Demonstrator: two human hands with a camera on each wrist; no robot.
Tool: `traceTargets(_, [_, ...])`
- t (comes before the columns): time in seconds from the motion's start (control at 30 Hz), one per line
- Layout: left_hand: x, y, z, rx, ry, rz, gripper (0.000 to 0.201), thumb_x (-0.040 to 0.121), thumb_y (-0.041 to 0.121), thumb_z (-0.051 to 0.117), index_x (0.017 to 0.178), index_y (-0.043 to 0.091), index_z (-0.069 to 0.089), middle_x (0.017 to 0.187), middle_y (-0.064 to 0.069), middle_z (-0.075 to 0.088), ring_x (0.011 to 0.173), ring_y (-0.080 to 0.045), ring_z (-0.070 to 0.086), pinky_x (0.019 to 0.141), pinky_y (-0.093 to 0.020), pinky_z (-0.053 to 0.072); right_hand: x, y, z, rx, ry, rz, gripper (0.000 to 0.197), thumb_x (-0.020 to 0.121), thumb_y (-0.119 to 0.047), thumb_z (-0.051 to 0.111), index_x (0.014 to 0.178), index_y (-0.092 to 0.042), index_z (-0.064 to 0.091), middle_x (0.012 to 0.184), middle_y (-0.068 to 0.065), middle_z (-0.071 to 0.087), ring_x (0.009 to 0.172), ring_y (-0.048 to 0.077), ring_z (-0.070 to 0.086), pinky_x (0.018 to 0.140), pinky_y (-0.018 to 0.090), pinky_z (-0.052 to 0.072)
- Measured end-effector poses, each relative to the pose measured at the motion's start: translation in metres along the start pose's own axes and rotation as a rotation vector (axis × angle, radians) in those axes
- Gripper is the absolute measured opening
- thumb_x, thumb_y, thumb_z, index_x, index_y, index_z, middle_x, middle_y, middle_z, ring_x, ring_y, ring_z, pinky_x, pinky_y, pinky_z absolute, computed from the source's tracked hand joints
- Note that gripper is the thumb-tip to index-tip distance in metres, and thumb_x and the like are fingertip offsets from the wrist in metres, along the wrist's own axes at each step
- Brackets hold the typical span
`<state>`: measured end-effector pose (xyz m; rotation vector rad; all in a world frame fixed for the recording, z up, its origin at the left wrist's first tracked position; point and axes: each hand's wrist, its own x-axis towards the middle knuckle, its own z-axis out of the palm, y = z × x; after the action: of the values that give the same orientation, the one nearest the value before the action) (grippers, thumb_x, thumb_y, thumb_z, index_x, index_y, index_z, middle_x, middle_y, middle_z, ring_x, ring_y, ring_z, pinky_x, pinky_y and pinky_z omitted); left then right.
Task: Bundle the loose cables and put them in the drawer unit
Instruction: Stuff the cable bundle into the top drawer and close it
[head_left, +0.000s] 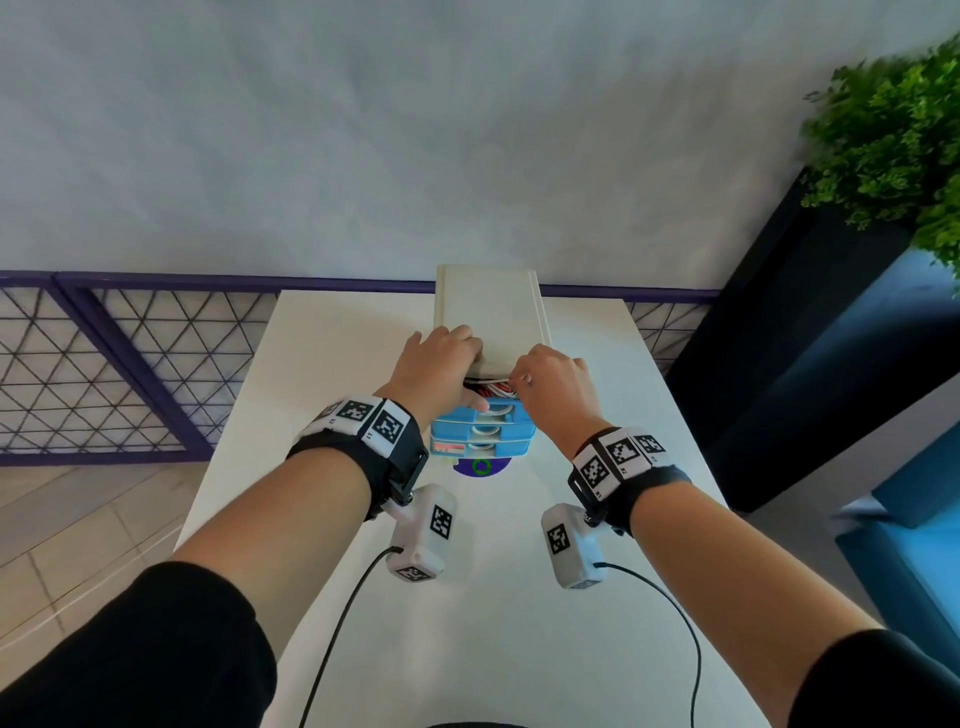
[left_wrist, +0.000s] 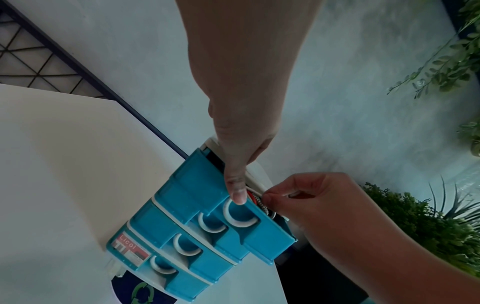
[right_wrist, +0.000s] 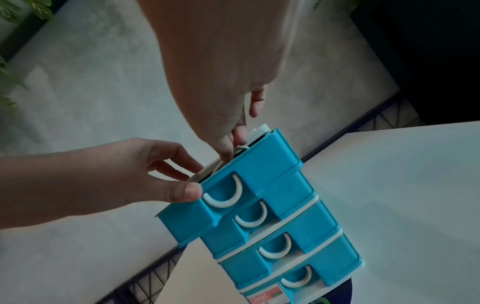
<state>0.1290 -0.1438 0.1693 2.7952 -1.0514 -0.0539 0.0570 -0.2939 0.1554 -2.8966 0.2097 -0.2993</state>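
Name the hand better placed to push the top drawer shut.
Left, probably: the left hand has its thumb on the top drawer front, while the right hand pinches the white cable at the opening.

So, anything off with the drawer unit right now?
One thing: a white cable strand sticks up over the rim of the part-open top drawer, pinched by the right hand. It would likely snag if the drawer were pushed in now.

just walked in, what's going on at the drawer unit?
A person is stowing cables. The left hand grips the front top edge of the blue plastic drawer unit on the white table, thumb on its partly open top drawer. The right hand pinches a thin white cable at that drawer's opening, where red and white cable coils show.
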Motion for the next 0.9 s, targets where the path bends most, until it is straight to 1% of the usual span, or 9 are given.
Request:
traceTargets(0.13, [0.002, 0.0, 0.0, 0.002, 0.015, 0.015, 0.059, 0.066, 0.052, 0.076, 0.109, 0.017, 0.056, 0.108, 0.001, 0.054, 0.104, -0.022, 0.051, 0.085, -0.037, 0.037, -0.002, 0.002, 0.002, -0.063, -0.033, -0.041, 0.027, 0.093, -0.016, 0.045, 0.09, -0.013, 0.072, 0.091, 0.002, 0.062, 0.083, 0.023, 0.058, 0.077, 0.033, 0.035])
traceTargets(0.27, [0.001, -0.001, 0.002, -0.005, 0.023, 0.025, 0.059, 0.065, 0.053, 0.077, 0.107, 0.017, 0.056, 0.107, 0.002, 0.054, 0.103, -0.022, 0.051, 0.084, -0.037, 0.037, -0.015, 0.003, 0.006, -0.112, 0.008, -0.095, 0.037, 0.096, -0.023, 0.039, 0.08, -0.009, 0.069, 0.084, 0.002, 0.06, 0.082, 0.024, 0.053, 0.074, 0.036, 0.037])
traceTargets(0.4, [0.002, -0.001, 0.002, 0.005, 0.025, 0.032, 0.06, 0.064, 0.054, 0.076, 0.107, 0.017, 0.058, 0.107, 0.001, 0.054, 0.102, -0.022, 0.052, 0.085, -0.039, 0.04, -0.029, 0.009, 0.012, -0.169, -0.027, -0.131, 0.035, 0.099, -0.023, 0.034, 0.092, -0.014, 0.067, 0.1, 0.001, 0.058, 0.089, 0.024, 0.056, 0.074, 0.036, 0.035])
traceTargets(0.5, [0.002, -0.001, 0.002, 0.028, 0.035, 0.046, 0.059, 0.066, 0.053, 0.075, 0.109, 0.016, 0.058, 0.107, 0.001, 0.055, 0.101, -0.023, 0.052, 0.084, -0.038, 0.041, -0.028, 0.009, 0.011, -0.2, -0.055, -0.143, 0.034, 0.099, -0.025, 0.033, 0.101, -0.017, 0.066, 0.104, 0.0, 0.059, 0.091, 0.023, 0.058, 0.077, 0.036, 0.036])
traceTargets(0.63, [0.004, 0.0, 0.003, 0.079, 0.086, 0.08, 0.041, 0.078, 0.043, 0.07, 0.104, 0.014, 0.057, 0.104, -0.001, 0.055, 0.097, -0.025, 0.054, 0.075, -0.035, 0.037, -0.017, 0.011, -0.001, -0.152, -0.012, -0.103, 0.031, 0.097, -0.025, 0.041, 0.1, -0.018, 0.071, 0.102, 0.001, 0.064, 0.095, 0.024, 0.06, 0.083, 0.036, 0.036])
traceTargets(0.7, [0.005, 0.002, 0.002, 0.086, 0.108, 0.088, 0.034, 0.08, 0.038, 0.068, 0.098, 0.012, 0.057, 0.101, -0.003, 0.055, 0.093, -0.027, 0.054, 0.069, -0.034, 0.035, -0.011, 0.012, -0.005, -0.045, 0.045, -0.094, 0.028, 0.096, -0.022, 0.047, 0.11, -0.017, 0.07, 0.11, 0.002, 0.064, 0.1, 0.023, 0.06, 0.086, 0.036, 0.036])
traceTargets(0.77, [0.007, 0.005, 0.003, 0.097, 0.134, 0.089, 0.025, 0.082, 0.031, 0.068, 0.093, 0.011, 0.056, 0.098, -0.003, 0.055, 0.09, -0.027, 0.054, 0.064, -0.034, 0.034, -0.006, 0.011, -0.007, -0.019, 0.004, -0.097, 0.029, 0.095, -0.018, 0.048, 0.117, -0.016, 0.067, 0.118, 0.002, 0.062, 0.106, 0.023, 0.058, 0.089, 0.035, 0.037])
traceTargets(0.83, [0.008, 0.006, 0.005, 0.094, 0.162, 0.079, 0.016, 0.083, 0.023, 0.067, 0.087, 0.012, 0.056, 0.095, -0.003, 0.055, 0.089, -0.027, 0.054, 0.06, -0.034, 0.034, 0.0, 0.009, -0.005, -0.032, -0.05, -0.09, 0.029, 0.094, -0.013, 0.046, 0.114, -0.012, 0.068, 0.118, 0.003, 0.062, 0.106, 0.025, 0.058, 0.089, 0.035, 0.041])
traceTargets(0.9, [0.007, 0.005, 0.008, 0.07, 0.187, 0.072, 0.014, 0.083, 0.02, 0.066, 0.085, 0.013, 0.055, 0.094, -0.003, 0.055, 0.089, -0.026, 0.053, 0.057, -0.034, 0.037, 0.004, 0.007, -0.003, -0.035, -0.035, -0.066, 0.029, 0.092, -0.011, 0.045, 0.107, -0.01, 0.07, 0.112, 0.005, 0.063, 0.101, 0.026, 0.059, 0.085, 0.036, 0.046])
